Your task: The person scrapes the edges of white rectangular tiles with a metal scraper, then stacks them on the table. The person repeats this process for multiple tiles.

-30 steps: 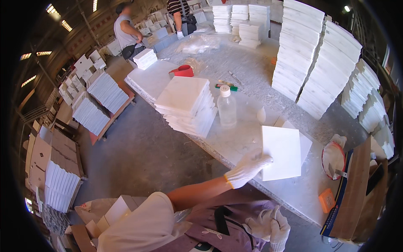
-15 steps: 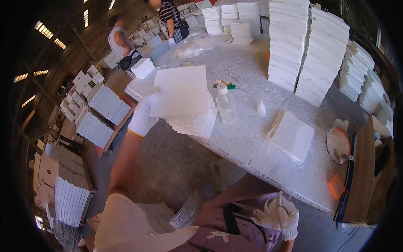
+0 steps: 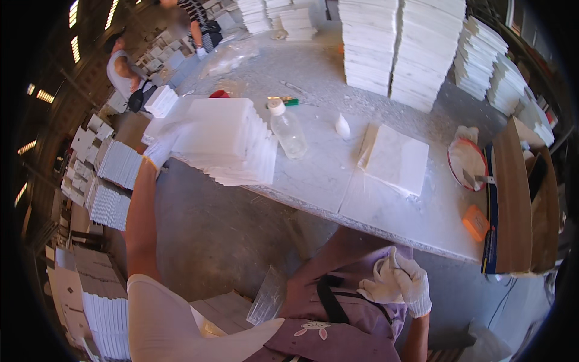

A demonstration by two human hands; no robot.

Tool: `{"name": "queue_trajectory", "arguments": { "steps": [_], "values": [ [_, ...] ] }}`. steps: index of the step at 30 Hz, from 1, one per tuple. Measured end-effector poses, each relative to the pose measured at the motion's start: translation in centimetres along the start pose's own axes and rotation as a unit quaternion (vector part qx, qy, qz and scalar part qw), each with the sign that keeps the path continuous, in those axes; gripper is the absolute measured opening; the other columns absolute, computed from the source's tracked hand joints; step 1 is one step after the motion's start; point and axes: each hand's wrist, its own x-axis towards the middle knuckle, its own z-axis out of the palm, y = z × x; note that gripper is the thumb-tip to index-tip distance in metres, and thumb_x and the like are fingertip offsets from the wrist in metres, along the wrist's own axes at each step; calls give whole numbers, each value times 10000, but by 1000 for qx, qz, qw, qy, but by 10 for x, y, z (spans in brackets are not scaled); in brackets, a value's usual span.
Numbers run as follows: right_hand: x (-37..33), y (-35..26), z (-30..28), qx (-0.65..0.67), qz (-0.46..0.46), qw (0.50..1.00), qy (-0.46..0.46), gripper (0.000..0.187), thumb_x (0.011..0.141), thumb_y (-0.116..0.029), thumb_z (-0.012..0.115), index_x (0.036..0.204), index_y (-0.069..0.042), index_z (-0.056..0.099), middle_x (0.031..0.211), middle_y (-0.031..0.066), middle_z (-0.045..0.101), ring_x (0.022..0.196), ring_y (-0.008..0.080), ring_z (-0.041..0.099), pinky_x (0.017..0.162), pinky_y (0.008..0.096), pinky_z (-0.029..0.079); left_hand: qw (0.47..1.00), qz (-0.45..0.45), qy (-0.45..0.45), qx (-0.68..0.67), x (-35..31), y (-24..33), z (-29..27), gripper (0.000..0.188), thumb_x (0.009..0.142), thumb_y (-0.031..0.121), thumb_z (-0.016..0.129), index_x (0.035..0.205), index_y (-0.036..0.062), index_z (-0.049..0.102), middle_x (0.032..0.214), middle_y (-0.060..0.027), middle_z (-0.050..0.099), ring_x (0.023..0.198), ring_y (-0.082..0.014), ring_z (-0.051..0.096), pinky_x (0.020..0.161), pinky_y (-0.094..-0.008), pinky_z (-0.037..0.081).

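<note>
White-knit-gloved left hand (image 3: 161,148) lies beside stacked white square stone tiles (image 3: 222,128), grip indiscernible; gentle alignment should spare edges.

Ceiling lights (image 3: 75,49) glow at upper left; gloved left hand (image 3: 160,148) blurred; tile stack (image 3: 218,128) washed out; fisheye corners black.

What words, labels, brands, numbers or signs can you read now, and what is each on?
No text can be read.
Cardboard box, blue edge: small marks, too small to read.
Orange block: dark marking, too blurred to read.
Stack of white tiles, clear bottle: no lettering visible.
Apron: a rabbit picture, no readable words.
</note>
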Motion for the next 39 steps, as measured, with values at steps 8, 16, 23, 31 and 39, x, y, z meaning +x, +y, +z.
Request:
{"name": "queue_trajectory", "arguments": {
  "steps": [8, 16, 23, 31, 39],
  "values": [
    [16, -12, 5, 24, 5, 999, -28, 367, 892, -31, 562, 1250, 9, 632, 986, 100, 641, 948, 179, 605, 872, 301, 471, 850, 160, 230, 447, -65, 93, 41, 352, 911, 324, 623, 1225, 170, 651, 1178, -177, 655, 1016, -306, 672, 852, -363, 523],
    [17, -13, 4, 17, 6, 1000, -21, 375, 901, -63, 564, 1264, 4, 627, 1018, 98, 642, 974, 184, 595, 905, 311, 456, 857, 490, -58, 152, -187, 213, 149, 578, 821, 230, 750, 1314, -4, 560, 1295, -112, 605, 1176, -238, 588, 1018, -354, 441],
    [8, -2, 5, 57, 61, 996, -28, 363, 906, -40, 574, 1262, -21, 641, 1016, 100, 645, 963, 185, 603, 887, 310, 469, 846, 526, -85, 13, -204, 223, 161, 606, 825, 220, 747, 1342, -16, 536, 1339, -116, 586, 1228, -243, 563, 1059, -361, 419],
    [3, 2, -3, 98, 38, 994, 8, 358, 905, -35, 568, 1252, 12, 639, 972, 88, 637, 961, 169, 605, 882, 294, 470, 853, 509, -44, -106, -204, 221, 164, 587, 830, 219, 739, 1330, -17, 541, 1331, -122, 587, 1226, -248, 563, 1054, -363, 422],
    [4, 8, -6, 78, 28, 996, 13, 356, 910, -39, 573, 1257, 1, 638, 989, 89, 644, 973, 170, 608, 885, 301, 478, 821, 482, 96, -290, -196, 217, 139, 568, 835, 217, 732, 1318, -17, 547, 1324, -128, 588, 1225, -254, 562, 1049, -365, 425]
  ]
}}
